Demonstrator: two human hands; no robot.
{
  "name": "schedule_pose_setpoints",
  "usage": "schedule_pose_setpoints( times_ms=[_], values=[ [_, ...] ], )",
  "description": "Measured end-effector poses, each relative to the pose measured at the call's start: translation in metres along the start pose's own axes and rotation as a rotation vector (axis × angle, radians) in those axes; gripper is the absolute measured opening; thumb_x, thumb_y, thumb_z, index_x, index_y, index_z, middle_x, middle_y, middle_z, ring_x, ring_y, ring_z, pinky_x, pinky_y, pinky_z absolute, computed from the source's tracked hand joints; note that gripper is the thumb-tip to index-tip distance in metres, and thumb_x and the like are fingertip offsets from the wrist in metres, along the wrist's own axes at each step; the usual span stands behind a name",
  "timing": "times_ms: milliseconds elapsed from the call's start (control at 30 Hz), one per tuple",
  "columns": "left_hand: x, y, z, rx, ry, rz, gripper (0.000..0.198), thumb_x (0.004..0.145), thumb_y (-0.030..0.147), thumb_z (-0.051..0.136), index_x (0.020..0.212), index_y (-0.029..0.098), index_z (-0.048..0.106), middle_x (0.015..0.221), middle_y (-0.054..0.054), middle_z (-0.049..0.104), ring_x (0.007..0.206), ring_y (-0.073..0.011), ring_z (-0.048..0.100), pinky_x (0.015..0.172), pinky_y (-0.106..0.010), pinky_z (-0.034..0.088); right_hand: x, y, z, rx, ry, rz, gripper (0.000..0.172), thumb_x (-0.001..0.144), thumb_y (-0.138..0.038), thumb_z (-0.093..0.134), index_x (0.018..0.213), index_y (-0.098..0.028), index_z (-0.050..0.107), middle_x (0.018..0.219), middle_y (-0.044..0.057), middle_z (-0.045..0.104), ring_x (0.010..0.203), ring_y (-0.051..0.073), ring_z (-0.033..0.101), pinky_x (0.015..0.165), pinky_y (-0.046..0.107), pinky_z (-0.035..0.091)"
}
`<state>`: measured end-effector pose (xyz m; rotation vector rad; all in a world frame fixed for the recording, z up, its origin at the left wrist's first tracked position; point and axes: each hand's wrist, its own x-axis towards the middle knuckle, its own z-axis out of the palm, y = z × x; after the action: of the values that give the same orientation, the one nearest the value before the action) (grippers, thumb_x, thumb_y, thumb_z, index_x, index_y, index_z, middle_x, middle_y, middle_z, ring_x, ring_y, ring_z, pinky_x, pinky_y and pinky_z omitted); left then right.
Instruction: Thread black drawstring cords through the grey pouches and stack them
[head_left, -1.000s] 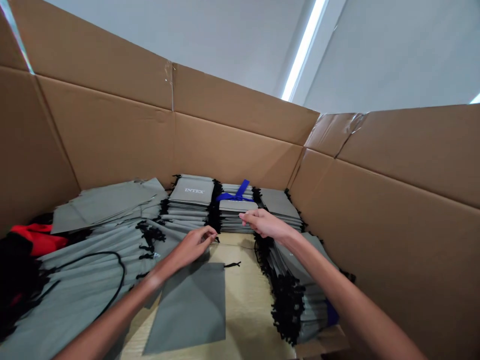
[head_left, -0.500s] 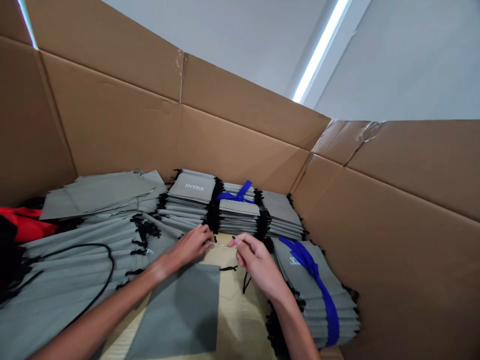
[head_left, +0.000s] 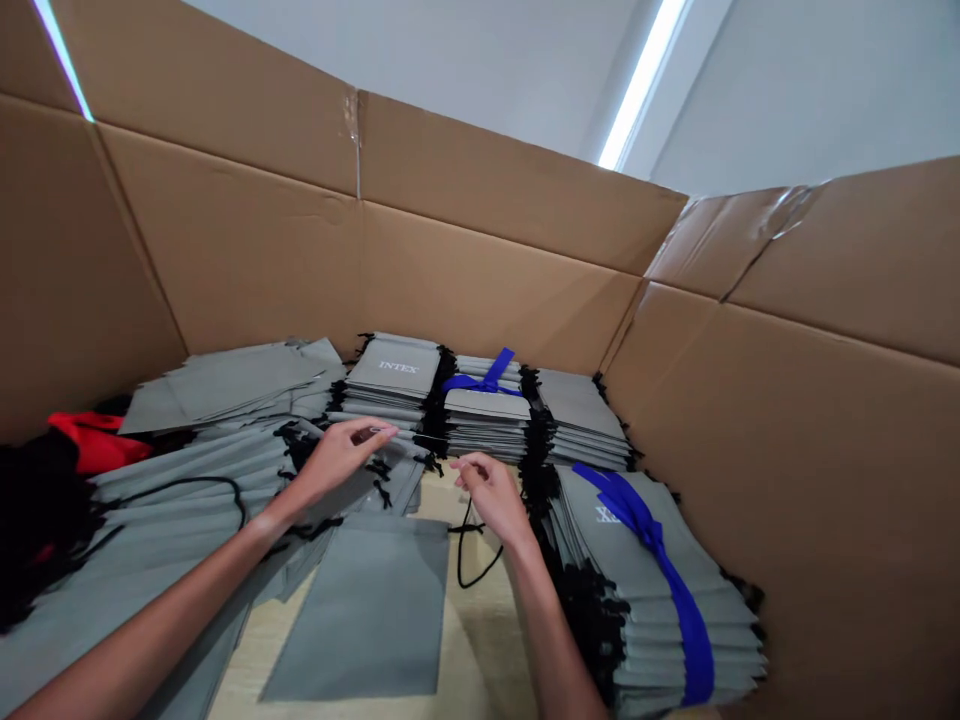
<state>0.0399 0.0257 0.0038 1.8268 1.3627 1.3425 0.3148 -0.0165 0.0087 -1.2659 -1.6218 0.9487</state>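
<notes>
I look into a big cardboard box (head_left: 240, 260) holding stacks of grey drawstring bags. One grey bag (head_left: 367, 610) lies flat on the pale floor of the box. My right hand (head_left: 487, 490) is closed in a pinch on a black drawstring cord (head_left: 469, 555) that loops down beside that bag. Further left, my left hand (head_left: 341, 455) is raised over a loose pile of grey bags (head_left: 187, 500), its fingers pinched on something small that I cannot make out.
Bag stacks printed INTEX (head_left: 397, 375) line the back wall, one tied with a blue ribbon (head_left: 484, 378). A blue-banded bundle (head_left: 660, 590) sits at the right wall. Red and black cloth (head_left: 82, 445) lies at the far left.
My left hand has lifted and moved left, away from my right hand. My right hand now trails a loop of black cord. The view has shifted slightly.
</notes>
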Motion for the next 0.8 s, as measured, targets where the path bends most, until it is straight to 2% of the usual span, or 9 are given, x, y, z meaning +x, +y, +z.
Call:
schedule_pose_setpoints(
  times_ms=[133,233,367,467,600,700,800],
  values=[
    [-0.002,0.001,-0.021,-0.064,0.111,-0.088,0.066,0.075,0.085,0.076,0.084,0.02,0.081,0.071,-0.003,0.076,0.063,-0.0199,0.064,0.059,-0.028,0.049,0.009,0.01,0.012,-0.059,0.064,-0.059,0.03,0.101,-0.036,0.056,0.1,-0.021,0.082,0.081,0.002,0.079,0.077,0.02,0.073,0.069,0.027,0.05],
    [-0.008,0.0,-0.033,-0.112,0.189,-0.114,0.069,0.068,0.088,0.08,0.083,0.021,0.077,0.064,0.0,0.069,0.058,-0.0175,0.059,0.057,-0.027,0.048,0.012,0.029,0.021,-0.219,0.213,-0.139,0.031,0.105,-0.035,0.053,0.099,-0.022,0.081,0.085,0.004,0.079,0.079,0.022,0.073,0.074,0.03,0.052],
    [-0.018,-0.007,-0.036,-0.173,0.332,-0.116,0.066,0.07,0.084,0.081,0.086,0.021,0.074,0.061,0.003,0.064,0.054,-0.0151,0.054,0.053,-0.026,0.045,0.014,0.051,0.02,-0.401,0.388,-0.232,0.028,0.104,-0.03,0.055,0.099,-0.02,0.08,0.101,0.012,0.077,0.1,0.029,0.068,0.095,0.04,0.053],
    [-0.022,-0.011,-0.033,-0.192,0.373,-0.114,0.059,0.073,0.077,0.082,0.088,0.02,0.074,0.061,0.004,0.063,0.053,-0.0143,0.053,0.052,-0.025,0.043,0.014,0.054,0.009,-0.581,0.561,-0.316,0.028,0.107,-0.027,0.053,0.11,-0.02,0.08,0.105,0.013,0.072,0.1,0.03,0.063,0.094,0.043,0.053],
    [-0.026,-0.01,-0.031,-0.19,0.391,-0.072,0.047,0.079,0.066,0.081,0.089,0.021,0.075,0.061,0.003,0.064,0.054,-0.0144,0.055,0.052,-0.024,0.045,0.01,0.038,-0.001,-0.72,0.725,-0.444,0.032,0.106,-0.019,0.052,0.127,-0.017,0.075,0.115,0.017,0.068,0.104,0.031,0.061,0.092,0.046,0.054],
    [-0.031,-0.004,-0.027,-0.153,0.371,-0.005,0.035,0.087,0.056,0.076,0.09,0.021,0.077,0.063,0.002,0.067,0.053,-0.0146,0.057,0.051,-0.024,0.045,-0.001,0.015,0.003,-0.668,0.683,-0.666,0.03,0.107,-0.014,0.053,0.13,-0.02,0.073,0.109,0.013,0.069,0.099,0.028,0.064,0.089,0.043,0.056],
    [-0.04,0.004,-0.018,-0.044,0.267,0.145,0.027,0.093,0.046,0.074,0.084,0.022,0.079,0.07,0.0,0.077,0.058,-0.016,0.066,0.057,-0.025,0.051,-0.016,-0.009,0.02,-0.647,0.604,-0.851,0.035,0.107,-0.013,0.056,0.138,-0.022,0.068,0.109,0.012,0.07,0.1,0.026,0.066,0.088,0.041,0.056]
  ],
)
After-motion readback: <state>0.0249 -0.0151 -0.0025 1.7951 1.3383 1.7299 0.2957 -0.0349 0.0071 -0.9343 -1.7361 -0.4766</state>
